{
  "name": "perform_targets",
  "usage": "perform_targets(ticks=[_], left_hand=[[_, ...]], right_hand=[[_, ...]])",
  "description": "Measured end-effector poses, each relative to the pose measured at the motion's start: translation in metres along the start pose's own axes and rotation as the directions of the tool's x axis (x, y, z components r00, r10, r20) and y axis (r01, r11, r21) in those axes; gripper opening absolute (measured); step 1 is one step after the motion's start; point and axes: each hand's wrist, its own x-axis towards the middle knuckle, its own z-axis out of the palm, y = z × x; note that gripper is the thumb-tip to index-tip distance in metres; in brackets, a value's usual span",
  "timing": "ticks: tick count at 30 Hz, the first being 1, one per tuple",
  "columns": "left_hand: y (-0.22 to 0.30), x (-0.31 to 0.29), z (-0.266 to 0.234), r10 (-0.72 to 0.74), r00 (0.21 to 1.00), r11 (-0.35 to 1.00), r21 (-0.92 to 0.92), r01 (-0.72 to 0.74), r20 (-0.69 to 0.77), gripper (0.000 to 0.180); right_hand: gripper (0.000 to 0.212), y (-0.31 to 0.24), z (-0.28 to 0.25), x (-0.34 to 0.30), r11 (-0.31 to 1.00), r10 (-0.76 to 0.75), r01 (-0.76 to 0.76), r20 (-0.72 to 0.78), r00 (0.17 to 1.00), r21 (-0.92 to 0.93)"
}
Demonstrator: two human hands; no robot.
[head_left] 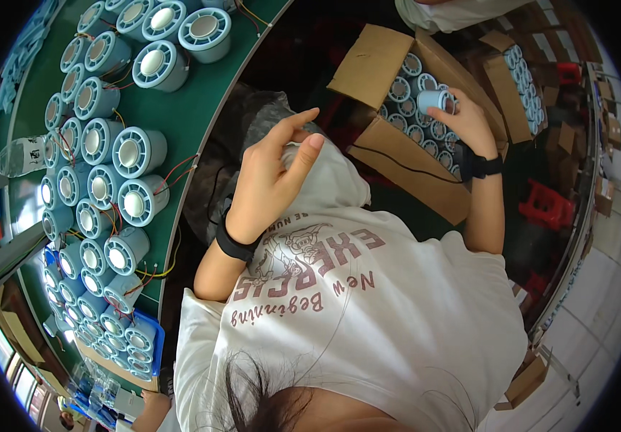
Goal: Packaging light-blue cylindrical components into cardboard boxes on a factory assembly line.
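lifting a pale blue cylindrical motor [436,101] from the cardboard box [397,155], right hand [462,119] grips it while left hand [274,176] hangs empty, loosely curled, nearer the body than the box.

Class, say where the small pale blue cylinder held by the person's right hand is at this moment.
In the head view it is at upper right: the pale blue cylinder is pinched in the right hand, just above the open cardboard box packed with similar cylinders.

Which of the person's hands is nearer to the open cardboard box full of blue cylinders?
The right hand: it is over the open cardboard box, holding a small blue cylinder. The left hand is away from the box, against the white shirt.
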Motion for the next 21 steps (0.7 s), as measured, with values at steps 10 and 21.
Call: perform_targets(ticks=[10, 21], left_hand=[[-0.006, -0.005, -0.010, 0.377, 0.926, 0.856, 0.372, -0.359, 0.026, 0.023], [0.003, -0.048, -0.039, 0.332, 0.917, 0.912, -0.175, -0.372, -0.220, 0.016]], right_hand=[[0.092, 0.052, 0.074, 0.034, 0.938, -0.127, 0.070, -0.149, 0.981, -0.339], [0.027, -0.167, 0.046, -0.067, 0.853, -0.506, 0.519, -0.166, 0.847, 0.051]])
